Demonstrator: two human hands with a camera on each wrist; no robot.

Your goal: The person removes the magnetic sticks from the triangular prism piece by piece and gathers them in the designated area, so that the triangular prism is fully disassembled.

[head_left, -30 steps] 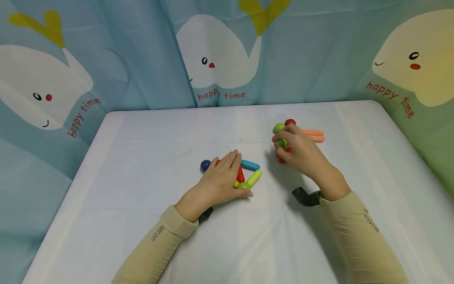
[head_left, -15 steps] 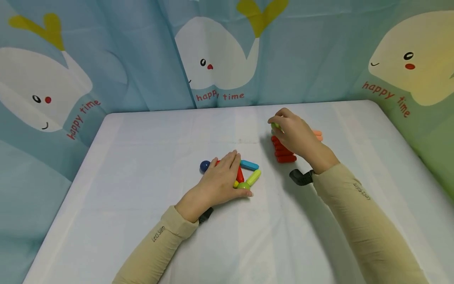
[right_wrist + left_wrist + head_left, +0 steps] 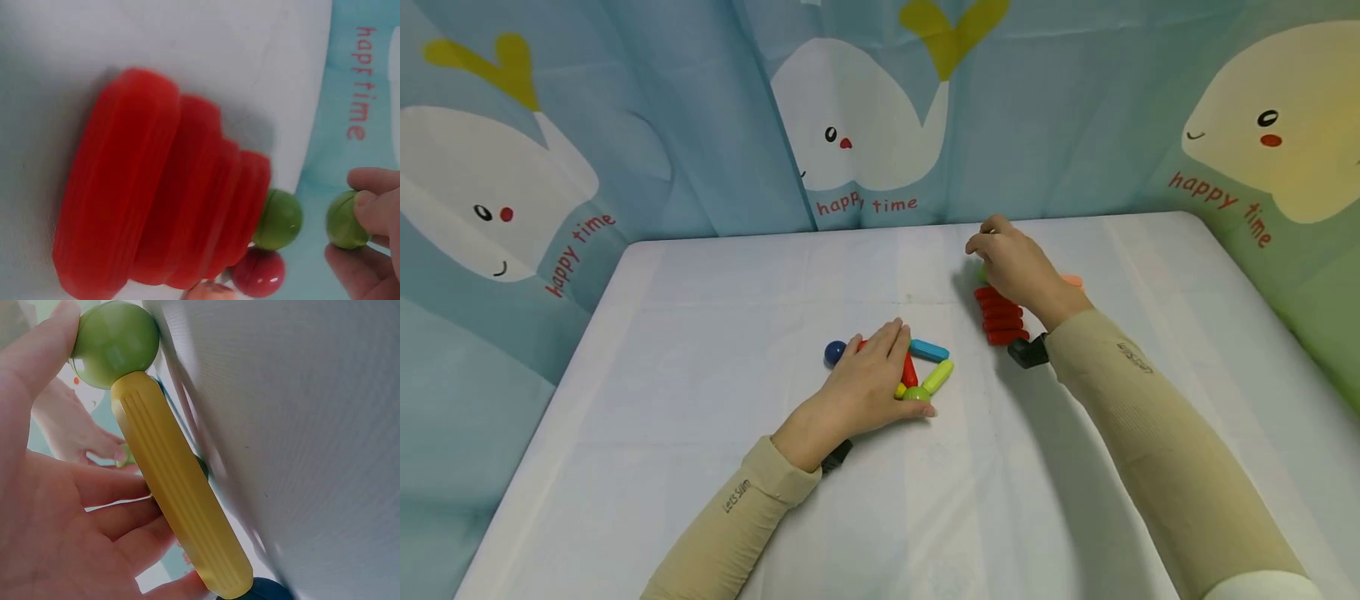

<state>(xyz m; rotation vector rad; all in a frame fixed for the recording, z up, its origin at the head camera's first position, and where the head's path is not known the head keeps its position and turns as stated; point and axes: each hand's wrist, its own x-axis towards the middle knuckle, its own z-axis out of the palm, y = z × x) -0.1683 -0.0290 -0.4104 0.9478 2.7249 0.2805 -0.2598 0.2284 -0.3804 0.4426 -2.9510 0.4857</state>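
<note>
My left hand (image 3: 867,382) lies over a group of joined sticks and balls, its thumb by a green ball (image 3: 916,395). In the left wrist view that green ball (image 3: 115,344) touches a yellow stick (image 3: 181,487), and the fingers rest along the stick. At the back right, my right hand (image 3: 1018,265) is raised behind a row of red sticks (image 3: 1002,318). The right wrist view shows its fingers pinching a green ball (image 3: 345,220), apart from another green ball (image 3: 279,220) and a red ball (image 3: 257,272) beside the red sticks.
Around my left hand show a dark blue ball (image 3: 834,352), a blue stick (image 3: 929,350), a lime stick (image 3: 937,377) and a red stick (image 3: 909,371). Orange sticks (image 3: 1072,281) lie right of my right hand. A printed curtain (image 3: 700,125) stands behind the white table (image 3: 715,333).
My right hand has moved back, away from the red sticks toward the table's far edge, carrying the green ball. The left hand has stayed in place.
</note>
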